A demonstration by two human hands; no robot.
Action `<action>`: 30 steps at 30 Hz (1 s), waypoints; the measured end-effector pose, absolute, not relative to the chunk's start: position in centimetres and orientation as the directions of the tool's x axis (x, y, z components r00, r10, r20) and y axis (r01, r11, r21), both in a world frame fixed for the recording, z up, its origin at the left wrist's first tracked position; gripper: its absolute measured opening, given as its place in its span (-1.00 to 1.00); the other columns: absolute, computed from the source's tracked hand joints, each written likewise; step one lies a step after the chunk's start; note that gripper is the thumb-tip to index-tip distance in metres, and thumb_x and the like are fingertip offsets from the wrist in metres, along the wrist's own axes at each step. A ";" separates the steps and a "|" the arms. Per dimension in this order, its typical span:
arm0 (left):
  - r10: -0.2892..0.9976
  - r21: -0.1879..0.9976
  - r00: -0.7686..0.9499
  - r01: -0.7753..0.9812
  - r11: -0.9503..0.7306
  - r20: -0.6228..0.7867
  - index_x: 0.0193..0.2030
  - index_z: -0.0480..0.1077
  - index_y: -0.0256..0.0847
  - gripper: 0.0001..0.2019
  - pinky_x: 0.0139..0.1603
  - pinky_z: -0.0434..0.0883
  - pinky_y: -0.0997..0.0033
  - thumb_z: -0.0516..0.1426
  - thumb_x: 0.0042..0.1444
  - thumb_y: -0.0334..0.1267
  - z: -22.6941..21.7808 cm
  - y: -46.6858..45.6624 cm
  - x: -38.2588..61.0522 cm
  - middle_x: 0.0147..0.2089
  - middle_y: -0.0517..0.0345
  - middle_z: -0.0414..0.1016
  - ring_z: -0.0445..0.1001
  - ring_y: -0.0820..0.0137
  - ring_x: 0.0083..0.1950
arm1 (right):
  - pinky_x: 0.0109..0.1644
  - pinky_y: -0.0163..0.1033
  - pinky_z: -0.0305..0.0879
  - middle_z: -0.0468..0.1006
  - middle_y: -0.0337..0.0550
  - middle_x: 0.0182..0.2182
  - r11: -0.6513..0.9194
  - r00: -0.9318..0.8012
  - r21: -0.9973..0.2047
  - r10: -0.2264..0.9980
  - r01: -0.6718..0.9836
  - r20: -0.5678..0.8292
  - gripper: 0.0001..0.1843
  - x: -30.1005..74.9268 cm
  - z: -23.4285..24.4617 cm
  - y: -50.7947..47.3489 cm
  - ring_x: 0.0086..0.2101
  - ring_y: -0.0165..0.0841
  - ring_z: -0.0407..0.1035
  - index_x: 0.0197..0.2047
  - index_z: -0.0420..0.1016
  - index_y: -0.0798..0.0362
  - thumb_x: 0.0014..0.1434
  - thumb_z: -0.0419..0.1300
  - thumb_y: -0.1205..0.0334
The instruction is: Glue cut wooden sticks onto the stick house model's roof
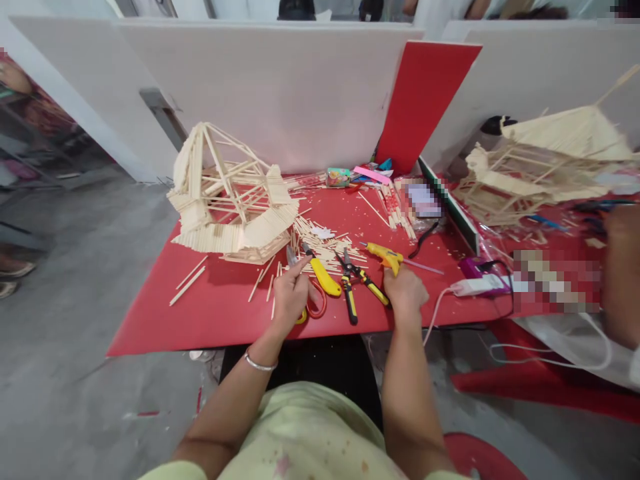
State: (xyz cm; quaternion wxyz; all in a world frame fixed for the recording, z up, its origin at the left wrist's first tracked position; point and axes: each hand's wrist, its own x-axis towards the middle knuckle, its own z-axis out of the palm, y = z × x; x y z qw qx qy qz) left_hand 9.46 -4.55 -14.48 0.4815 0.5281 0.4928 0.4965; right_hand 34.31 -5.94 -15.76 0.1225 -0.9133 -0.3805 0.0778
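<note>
My right hand (407, 293) is closed round the handle of a yellow hot glue gun (384, 255), whose nozzle points left. A glue stick (424, 267) sticks out of its back. My left hand (291, 293) is over a pair of scissors (316, 301) with red and yellow handles, partly hidden. Its index finger stretches toward a yellow utility knife (326, 277); the other fingers look loosely curled, with nothing visible in them. Between my hands lie black-and-yellow pliers (352, 293). Behind them are loose wooden sticks (325, 247) and a stick-built model (235, 213).
White boards (270, 93) and a red panel (430, 100) stand behind the red table (150, 320). At right are a power strip (480, 287) with a cable, a green-edged divider (450, 207) and another stick model (540, 167). Another person's arm (623, 273) shows at far right.
</note>
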 end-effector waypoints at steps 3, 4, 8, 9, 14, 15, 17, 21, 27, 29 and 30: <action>1.000 0.999 -0.011 -0.026 0.023 -0.023 0.01 0.53 -0.29 -0.58 -0.71 0.25 0.53 0.02 0.03 -0.40 -15.0 -4.3 9.3 -0.60 0.25 0.49 0.42 0.44 -0.71 | -0.11 0.02 0.34 0.55 0.29 -0.15 -0.706 0.727 -0.247 0.686 0.664 -0.005 -0.47 34.8 -16.0 -6.0 -0.09 0.03 0.45 0.12 0.41 0.19 0.29 -0.03 0.00; 0.999 0.999 -0.027 -0.040 0.026 -0.027 -0.06 0.55 -0.29 -0.62 -0.73 0.22 0.54 0.02 0.02 -0.40 -15.1 -4.3 9.2 -0.60 0.25 0.49 0.40 0.45 -0.73 | -0.09 0.02 0.33 0.53 0.31 -0.12 -0.708 0.731 -0.239 0.682 0.664 0.010 -0.47 34.9 -15.9 -6.1 -0.06 0.05 0.43 0.14 0.40 0.21 0.29 -0.03 0.02; 0.998 0.998 -0.068 -0.063 0.004 -0.008 -0.32 0.55 -0.24 -0.75 -0.78 0.14 0.55 0.03 0.00 -0.40 -15.1 -4.4 9.4 -0.66 0.29 0.43 0.30 0.49 -0.79 | 0.00 0.05 0.25 0.42 0.33 0.05 -0.651 0.687 -0.220 0.701 0.726 0.191 -0.44 34.1 -15.3 -6.2 0.06 0.06 0.29 0.25 0.32 0.22 0.27 0.02 0.10; 0.997 0.998 -0.071 -0.060 -0.009 0.005 -0.36 0.54 -0.24 -0.77 -0.78 0.13 0.55 0.03 0.00 -0.40 -15.0 -4.4 9.5 -0.67 0.29 0.42 0.28 0.50 -0.80 | 0.02 0.04 0.23 0.41 0.28 0.08 -0.601 0.641 -0.224 0.725 0.767 0.252 -0.47 33.7 -15.1 -6.2 0.07 0.03 0.27 0.24 0.34 0.16 0.28 0.02 0.12; 0.990 0.978 0.008 0.156 -0.142 0.143 -0.18 0.55 -0.23 -0.74 -0.48 0.43 0.45 0.04 0.13 -0.38 -15.6 -4.3 9.7 -0.61 0.24 0.46 0.47 0.42 -0.59 | -0.06 -0.15 0.22 0.55 0.00 -0.14 -0.330 0.369 -0.256 0.921 0.908 0.121 -0.66 31.0 -14.8 -5.3 -0.10 -0.19 0.37 -0.03 0.57 -0.02 0.30 0.06 0.03; 0.979 0.949 0.049 0.240 -0.202 0.196 -0.11 0.55 -0.22 -0.73 -0.35 0.48 0.39 0.05 0.15 -0.36 -15.9 -4.3 9.6 -0.51 0.17 0.54 0.54 0.37 -0.46 | -0.10 -0.17 0.22 0.55 0.00 -0.18 -0.340 0.367 -0.246 0.928 0.908 0.070 -0.65 30.5 -15.0 -5.2 -0.14 -0.20 0.38 -0.06 0.57 -0.01 0.29 0.09 -0.01; 0.930 0.842 0.170 0.396 -0.366 0.325 -0.04 0.54 -0.21 -0.73 -0.12 0.50 0.26 0.11 0.16 -0.32 -16.3 -4.2 9.6 -0.26 0.03 0.62 0.58 0.27 -0.20 | -0.16 -0.19 0.21 0.54 0.03 -0.19 -0.374 0.391 -0.214 0.920 0.902 0.039 -0.62 29.7 -15.5 -5.0 -0.14 -0.17 0.38 -0.06 0.56 0.02 0.28 0.11 -0.05; 0.755 0.562 0.476 0.505 -0.655 0.452 -0.08 0.54 -0.16 -0.78 0.11 0.40 0.08 0.16 0.15 -0.28 -16.8 -4.4 9.8 -0.05 -0.04 0.58 0.48 0.16 0.05 | -0.10 -0.19 0.20 0.52 0.05 -0.15 -0.339 0.361 -0.208 0.929 0.918 0.080 -0.65 28.3 -16.2 -4.8 -0.08 -0.18 0.35 0.00 0.52 0.04 0.33 0.06 0.03; 0.764 0.441 0.449 0.631 -0.638 0.463 -0.13 0.53 -0.14 -0.81 0.10 0.37 0.03 0.10 0.20 -0.32 -17.3 -4.5 9.5 0.03 -0.03 0.52 0.40 0.11 0.14 | 0.03 -0.15 0.17 0.48 0.08 -0.07 -0.283 0.317 -0.235 0.941 0.930 0.121 -0.61 24.9 -16.7 -4.3 -0.01 -0.16 0.28 0.04 0.48 0.05 0.37 -0.04 0.05; 0.775 0.444 0.411 0.649 -0.618 0.480 -0.15 0.52 -0.15 -0.83 0.09 0.37 0.05 0.10 0.21 -0.31 -17.5 -4.4 9.0 -0.01 -0.03 0.52 0.42 0.13 0.10 | 0.04 -0.18 0.16 0.49 0.04 -0.06 -0.251 0.288 -0.253 0.950 0.935 0.123 -0.61 24.5 -16.6 -4.2 -0.01 -0.19 0.28 0.04 0.49 0.01 0.39 -0.07 0.05; 0.780 0.444 0.398 0.656 -0.610 0.483 -0.15 0.52 -0.16 -0.83 0.09 0.36 0.06 0.10 0.21 -0.30 -17.6 -4.4 8.7 -0.01 -0.04 0.52 0.42 0.13 0.09 | 0.03 -0.20 0.17 0.50 0.01 -0.07 -0.239 0.277 -0.262 0.953 0.935 0.120 -0.61 24.6 -16.5 -4.2 -0.03 -0.21 0.29 0.03 0.50 -0.02 0.39 -0.08 0.06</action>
